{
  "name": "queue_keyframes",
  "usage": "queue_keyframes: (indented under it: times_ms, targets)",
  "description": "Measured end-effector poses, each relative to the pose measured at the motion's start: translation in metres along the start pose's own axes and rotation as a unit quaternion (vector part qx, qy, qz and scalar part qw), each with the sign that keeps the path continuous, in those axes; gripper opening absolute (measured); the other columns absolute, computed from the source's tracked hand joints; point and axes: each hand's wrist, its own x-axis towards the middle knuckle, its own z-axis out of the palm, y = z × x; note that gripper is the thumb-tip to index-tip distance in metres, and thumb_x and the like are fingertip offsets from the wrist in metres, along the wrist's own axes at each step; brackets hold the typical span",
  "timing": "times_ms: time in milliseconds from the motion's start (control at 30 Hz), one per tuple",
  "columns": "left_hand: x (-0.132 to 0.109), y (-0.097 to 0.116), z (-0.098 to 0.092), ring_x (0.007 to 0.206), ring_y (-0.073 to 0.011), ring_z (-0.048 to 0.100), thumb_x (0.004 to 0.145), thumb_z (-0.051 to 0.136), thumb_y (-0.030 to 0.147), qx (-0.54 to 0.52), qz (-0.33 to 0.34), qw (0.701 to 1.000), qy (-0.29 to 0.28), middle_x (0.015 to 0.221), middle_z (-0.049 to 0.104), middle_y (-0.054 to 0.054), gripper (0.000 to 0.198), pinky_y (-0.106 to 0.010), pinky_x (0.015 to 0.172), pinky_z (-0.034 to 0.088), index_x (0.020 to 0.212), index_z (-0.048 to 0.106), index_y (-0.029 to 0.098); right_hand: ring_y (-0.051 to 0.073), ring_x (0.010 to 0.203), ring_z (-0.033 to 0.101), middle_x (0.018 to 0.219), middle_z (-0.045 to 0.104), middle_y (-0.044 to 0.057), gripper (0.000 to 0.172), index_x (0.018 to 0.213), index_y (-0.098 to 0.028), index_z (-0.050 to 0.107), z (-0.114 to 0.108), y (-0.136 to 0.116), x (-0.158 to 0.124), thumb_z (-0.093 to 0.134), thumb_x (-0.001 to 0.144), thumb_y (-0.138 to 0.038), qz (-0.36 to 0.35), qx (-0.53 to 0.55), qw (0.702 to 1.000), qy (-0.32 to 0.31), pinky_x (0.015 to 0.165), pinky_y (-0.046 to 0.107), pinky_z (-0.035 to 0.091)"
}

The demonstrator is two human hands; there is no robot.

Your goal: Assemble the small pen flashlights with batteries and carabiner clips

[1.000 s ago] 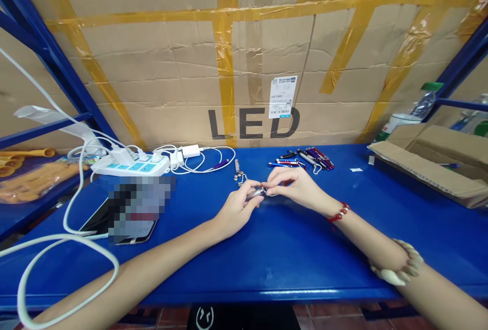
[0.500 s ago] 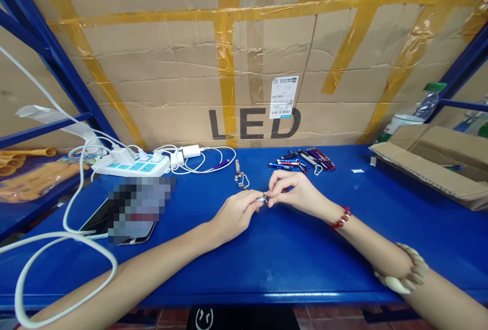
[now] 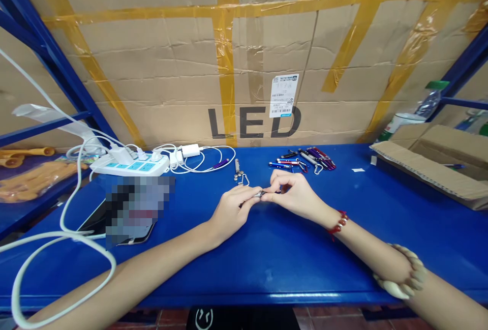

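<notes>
My left hand (image 3: 232,213) is closed around a small silver flashlight (image 3: 260,194), whose end sticks out past the thumb and forefinger. My right hand (image 3: 295,193) meets it from the right, thumb and forefinger pinched at that end. A small dark bit shows at the pinch, too small to name. Just beyond the left hand lie a silver tube (image 3: 237,166), a few tiny round metal pieces and a silver carabiner clip (image 3: 244,179), partly hidden by the hand. Farther back on the right is a pile of coloured keychain flashlights (image 3: 316,159).
A white power strip (image 3: 147,166) with tangled white cables stands at the left, behind a blurred-out phone or tablet (image 3: 137,213). An open cardboard box (image 3: 427,167) sits at the right on the blue table (image 3: 305,264). A large taped carton (image 3: 171,76) forms the back.
My right fingers have moved left and closed onto the flashlight's end. Its round open end, visible before, is now mostly covered. The left hand has shifted slightly.
</notes>
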Motion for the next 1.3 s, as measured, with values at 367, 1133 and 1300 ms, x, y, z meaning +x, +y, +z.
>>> queue_keyframes:
  times_ms: [367,1133,1300]
  targets:
    - [0.004,0.009,-0.003,0.09,-0.0167,0.064,0.084,0.052,0.019,-0.067,-0.129,0.989,-0.007,0.104,0.069,-0.003,0.027,-0.029,0.083,0.051,0.109,0.063,0.021,0.01,0.057,0.048,0.059,0.055,-0.001,0.028,0.056,-0.015,0.058,0.0,0.001,0.004,0.067,0.067,-0.039,0.119,0.055,0.991,-0.027,0.055,0.024,0.038]
    - [0.007,0.007,-0.002,0.069,-0.0123,0.055,0.091,0.034,0.026,-0.065,-0.174,0.98,-0.079,0.074,0.059,0.0,0.023,-0.024,0.069,0.042,0.103,0.053,0.019,0.009,0.055,0.047,0.067,0.054,0.0,0.024,0.075,-0.017,0.064,0.002,0.001,0.001,0.069,0.069,-0.04,0.031,-0.055,0.997,0.034,0.05,0.022,0.04]
    - [0.007,0.007,-0.002,0.065,-0.0114,0.051,0.092,0.031,0.027,-0.059,-0.164,0.981,-0.09,0.068,0.054,0.001,0.027,-0.023,0.065,0.04,0.077,0.051,0.018,0.008,0.059,0.05,0.081,0.056,0.003,0.02,0.082,-0.021,0.071,-0.006,0.005,0.003,0.065,0.074,-0.037,-0.016,-0.015,0.999,-0.032,0.048,0.021,0.041]
